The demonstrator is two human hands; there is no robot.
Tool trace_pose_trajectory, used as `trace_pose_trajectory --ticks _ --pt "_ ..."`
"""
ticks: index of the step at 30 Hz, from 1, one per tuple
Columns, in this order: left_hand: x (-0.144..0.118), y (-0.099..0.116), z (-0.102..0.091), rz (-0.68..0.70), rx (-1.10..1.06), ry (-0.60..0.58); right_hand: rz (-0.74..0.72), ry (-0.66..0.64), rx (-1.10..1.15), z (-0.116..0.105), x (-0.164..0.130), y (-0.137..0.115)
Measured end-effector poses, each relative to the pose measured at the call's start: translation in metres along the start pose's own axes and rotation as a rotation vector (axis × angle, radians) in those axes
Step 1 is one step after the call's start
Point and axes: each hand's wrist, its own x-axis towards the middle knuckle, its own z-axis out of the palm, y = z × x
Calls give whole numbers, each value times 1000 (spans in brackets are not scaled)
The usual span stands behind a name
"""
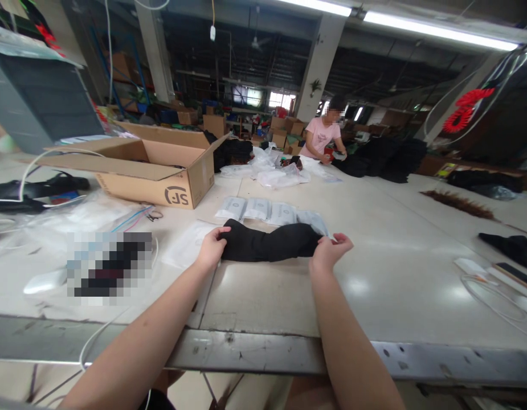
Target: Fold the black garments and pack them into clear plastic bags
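Note:
A long piece of black fabric (pixel 269 242) stretches sideways between my hands, over the table near its front. My left hand (pixel 213 247) is closed on its left end, thumb on top. At the right end, my right hand (pixel 329 250) pinches the edge, with some fingers pointing away to the right. What kind of garment or cover the fabric is does not show. Just behind it lies a row of several flat, pale packets (pixel 257 209) with small printed marks. A clear plastic bag (pixel 184 245) lies beside my left hand.
An open cardboard box (pixel 152 179) stands at the back left. A blurred dark object (pixel 113 265) and a white computer mouse (pixel 45 281) lie left. Cables and a white block (pixel 474 267) are right. Across the table a person (pixel 322 136) handles something near black piles (pixel 383 158).

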Motion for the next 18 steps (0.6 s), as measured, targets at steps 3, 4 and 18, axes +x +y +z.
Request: trace_pose_trajectory --ticks 3,4,18 --pt "6 -4 -6 50 101 35 -42 16 -230 -5 24 9" --pt "7 -5 -6 66 120 31 -99 -119 -286 -5 27 12" --pt "-2 11 -5 -63 67 -78 -409 -746 -918 -2 10 24"
